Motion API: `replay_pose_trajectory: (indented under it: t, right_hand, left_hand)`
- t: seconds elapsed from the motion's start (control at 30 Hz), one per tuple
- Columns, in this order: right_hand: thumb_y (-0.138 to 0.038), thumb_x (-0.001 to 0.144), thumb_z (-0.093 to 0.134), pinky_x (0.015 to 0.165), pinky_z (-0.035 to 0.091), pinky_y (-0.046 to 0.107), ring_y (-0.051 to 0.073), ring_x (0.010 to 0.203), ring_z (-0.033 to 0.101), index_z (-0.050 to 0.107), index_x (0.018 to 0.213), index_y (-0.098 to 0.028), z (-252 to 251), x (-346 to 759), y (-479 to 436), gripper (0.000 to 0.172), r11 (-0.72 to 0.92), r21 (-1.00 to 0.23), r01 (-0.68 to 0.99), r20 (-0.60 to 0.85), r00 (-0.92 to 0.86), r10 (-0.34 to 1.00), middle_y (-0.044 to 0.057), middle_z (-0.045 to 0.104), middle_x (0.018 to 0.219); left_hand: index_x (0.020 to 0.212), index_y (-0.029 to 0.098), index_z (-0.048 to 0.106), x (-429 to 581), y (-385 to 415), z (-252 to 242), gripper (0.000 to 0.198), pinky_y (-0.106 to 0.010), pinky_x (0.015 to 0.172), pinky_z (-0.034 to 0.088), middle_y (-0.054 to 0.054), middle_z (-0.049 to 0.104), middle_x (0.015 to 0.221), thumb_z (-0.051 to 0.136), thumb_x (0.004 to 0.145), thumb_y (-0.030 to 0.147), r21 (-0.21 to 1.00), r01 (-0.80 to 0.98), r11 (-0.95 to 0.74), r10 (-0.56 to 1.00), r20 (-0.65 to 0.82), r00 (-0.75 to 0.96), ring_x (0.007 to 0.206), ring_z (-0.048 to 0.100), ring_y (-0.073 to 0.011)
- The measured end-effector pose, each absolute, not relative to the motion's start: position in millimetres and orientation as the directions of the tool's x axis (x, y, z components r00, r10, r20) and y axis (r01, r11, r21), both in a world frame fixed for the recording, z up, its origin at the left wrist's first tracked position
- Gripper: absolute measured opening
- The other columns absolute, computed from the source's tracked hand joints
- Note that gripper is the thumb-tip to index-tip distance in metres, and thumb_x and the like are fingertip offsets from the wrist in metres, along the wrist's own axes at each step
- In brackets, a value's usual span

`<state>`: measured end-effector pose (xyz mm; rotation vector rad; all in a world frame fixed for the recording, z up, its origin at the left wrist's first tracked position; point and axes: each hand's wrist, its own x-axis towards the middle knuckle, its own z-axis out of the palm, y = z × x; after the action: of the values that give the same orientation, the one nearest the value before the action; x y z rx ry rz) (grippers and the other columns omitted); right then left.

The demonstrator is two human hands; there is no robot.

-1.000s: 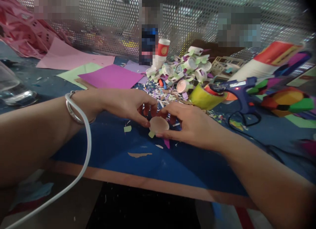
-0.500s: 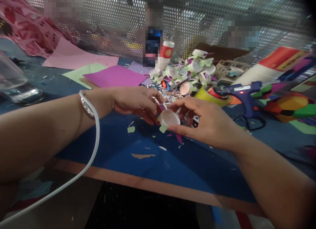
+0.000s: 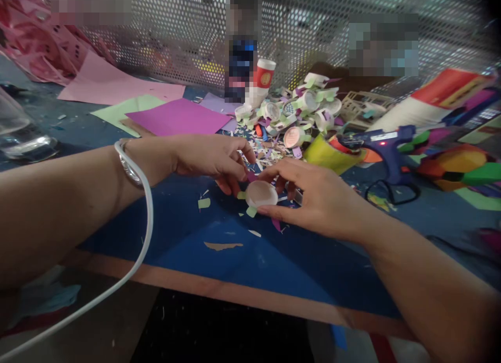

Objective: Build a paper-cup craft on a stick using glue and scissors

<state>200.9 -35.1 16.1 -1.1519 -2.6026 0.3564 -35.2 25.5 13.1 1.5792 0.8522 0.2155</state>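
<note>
right hand (image 3: 313, 198) pinching round pale piece (image 3: 261, 195) by rim; left hand (image 3: 213, 157) curled at green paper tab (image 3: 241, 195), grip unclear

disc (image 3: 261, 194): between left hand (image 3: 209, 157), right hand (image 3: 317, 196) | behind: sheets (image 3: 176, 117) left, cutouts (image 3: 305, 101) middle, glue gun (image 3: 387, 144) right

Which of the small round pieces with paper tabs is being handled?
The single pale piece between the left hand and right hand, its rim at the right fingers; the others sit in the heap behind.
</note>
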Motion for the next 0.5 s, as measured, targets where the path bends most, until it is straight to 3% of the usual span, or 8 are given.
replay_pose_trajectory:
  t: [0.23, 0.3, 0.37, 0.43, 0.5]
  right_hand:
    - [-0.046, 0.086, 0.077, 0.080, 0.050, 0.035, 0.025, 0.094, 0.066, 0.068, 0.116, -0.015, 9, 197, -34, 0.044, 0.682, -0.290, 0.671, 0.146, -0.674, 0.724, 0.010, 0.071, 0.108]
    - [-0.046, 0.085, 0.078, 0.078, 0.050, 0.034, 0.025, 0.092, 0.066, 0.068, 0.114, -0.015, 8, 196, -34, 0.044, 0.678, -0.300, 0.671, 0.152, -0.668, 0.729, 0.010, 0.071, 0.106]
    - [-0.045, 0.083, 0.079, 0.075, 0.049, 0.033, 0.024, 0.089, 0.066, 0.068, 0.113, -0.015, 7, 196, -34, 0.044, 0.670, -0.310, 0.675, 0.158, -0.658, 0.736, 0.010, 0.071, 0.105]
    - [-0.045, 0.083, 0.080, 0.074, 0.049, 0.033, 0.024, 0.088, 0.065, 0.068, 0.113, -0.014, 7, 196, -34, 0.045, 0.660, -0.313, 0.683, 0.160, -0.648, 0.745, 0.010, 0.070, 0.105]
    - [-0.046, 0.083, 0.079, 0.073, 0.048, 0.033, 0.024, 0.088, 0.065, 0.068, 0.115, -0.013, 7, 196, -34, 0.047, 0.661, -0.308, 0.684, 0.158, -0.649, 0.744, 0.011, 0.070, 0.105]
  left_hand:
    - [0.114, 0.022, 0.046, -36, 26, 10, 0.046, -0.030, 0.063, 0.056, -0.007, 0.070, 0.109, 0.071, 0.076, 0.023, 0.878, 0.469, -0.100, 0.660, -0.294, 0.691, 0.073, 0.074, -0.0195]
    - [0.114, 0.021, 0.048, -36, 21, 12, 0.039, -0.029, 0.061, 0.052, -0.008, 0.067, 0.111, 0.067, 0.080, 0.024, 0.817, 0.513, -0.263, 0.723, -0.185, 0.665, 0.072, 0.070, -0.0175]
    - [0.114, 0.019, 0.053, -34, 16, 13, 0.032, -0.029, 0.064, 0.049, -0.009, 0.065, 0.115, 0.062, 0.083, 0.024, 0.674, 0.559, -0.482, 0.758, 0.002, 0.652, 0.076, 0.066, -0.0166]
    - [0.109, 0.018, 0.057, -32, 12, 14, 0.029, -0.028, 0.063, 0.047, -0.008, 0.067, 0.111, 0.065, 0.081, 0.024, 0.611, 0.548, -0.571, 0.739, 0.093, 0.667, 0.076, 0.065, -0.0163]
    - [0.103, 0.018, 0.061, -29, 9, 15, 0.025, -0.027, 0.064, 0.046, -0.006, 0.070, 0.105, 0.067, 0.079, 0.021, 0.622, 0.499, -0.603, 0.711, 0.135, 0.690, 0.076, 0.065, -0.0159]
